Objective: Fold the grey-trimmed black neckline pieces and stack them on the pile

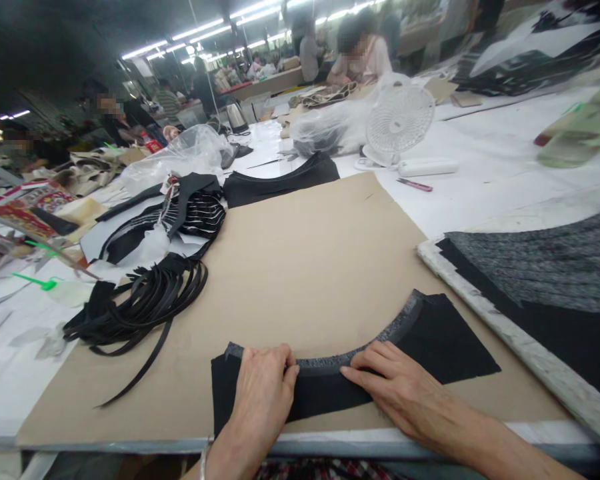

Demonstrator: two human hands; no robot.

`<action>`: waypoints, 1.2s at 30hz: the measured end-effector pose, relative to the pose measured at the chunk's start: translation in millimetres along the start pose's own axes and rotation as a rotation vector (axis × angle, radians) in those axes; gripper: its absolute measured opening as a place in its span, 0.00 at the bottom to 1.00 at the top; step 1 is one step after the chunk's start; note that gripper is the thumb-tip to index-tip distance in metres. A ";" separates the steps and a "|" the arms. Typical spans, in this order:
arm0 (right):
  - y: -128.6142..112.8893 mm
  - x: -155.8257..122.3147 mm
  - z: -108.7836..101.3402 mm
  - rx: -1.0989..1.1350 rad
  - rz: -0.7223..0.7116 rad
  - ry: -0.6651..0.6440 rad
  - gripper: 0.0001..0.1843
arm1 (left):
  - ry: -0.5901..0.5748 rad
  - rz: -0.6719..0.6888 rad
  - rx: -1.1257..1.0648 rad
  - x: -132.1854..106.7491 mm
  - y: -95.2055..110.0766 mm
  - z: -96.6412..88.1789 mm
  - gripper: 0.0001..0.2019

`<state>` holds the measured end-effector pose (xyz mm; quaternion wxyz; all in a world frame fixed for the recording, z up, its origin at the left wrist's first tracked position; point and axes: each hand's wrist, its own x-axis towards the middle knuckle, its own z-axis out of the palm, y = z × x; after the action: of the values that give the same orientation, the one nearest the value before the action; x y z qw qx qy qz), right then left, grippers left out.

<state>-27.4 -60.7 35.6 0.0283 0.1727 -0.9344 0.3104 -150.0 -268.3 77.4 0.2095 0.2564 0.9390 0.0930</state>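
A black fabric piece (330,395) with a deep curved edge lies on brown board (325,260) close to the table's front. Along that curve runs a narrow speckled grey strip (397,327). Near the left end of the curve, my left hand (266,380) has its fingers curled and pressed together on the strip and edge. My right hand (387,373) pinches the same edge just right of the curve's lowest part, thumb and fingers close together. Both hands cover parts of the strip, and their fingertips hide what lies directly under them.
Left lies a bundle of thin black strips (145,307). Black curved pieces (283,180) rest at the board's back edge. A white-edged panel (485,313) with grey fabric stands right. Farther back are a white fan (400,120), a red cutter (415,185) and a seated person (363,53).
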 end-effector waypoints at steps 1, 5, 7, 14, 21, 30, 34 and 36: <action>0.3 -0.4 0.1 -0.004 -0.004 0.003 0.21 | -0.003 -0.007 0.000 -0.1 0.2 0.0 0.06; -5.1 1.3 -1.3 -0.056 0.000 0.027 0.20 | 0.002 -0.005 0.011 -0.4 1.3 -0.8 0.06; -13.5 7.2 -0.9 -0.090 -0.002 0.060 0.19 | -0.003 0.005 0.026 0.0 2.0 -1.1 0.06; -39.5 41.6 22.8 -0.093 -0.056 -0.009 0.18 | 0.021 0.033 0.075 -1.9 1.9 1.3 0.07; -31.4 41.2 36.1 -0.155 -0.073 0.000 0.20 | 0.043 -0.011 -0.154 -7.7 -17.6 3.6 0.05; -29.7 43.2 37.0 -0.150 -0.105 -0.006 0.24 | -0.001 -0.077 -0.156 -0.4 -56.8 -28.2 0.04; -27.6 42.3 39.0 -0.129 -0.113 -0.017 0.26 | -0.054 -0.074 -0.220 2.1 -67.9 -35.9 0.06; -27.4 42.4 38.7 -0.117 -0.103 -0.030 0.26 | -0.075 -0.085 -0.270 2.5 -72.0 -37.0 0.06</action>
<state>-55.8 -116.9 26.8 0.0404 0.2233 -0.9410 0.2509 -200.2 -330.8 89.4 0.2806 0.1891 0.9195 0.2001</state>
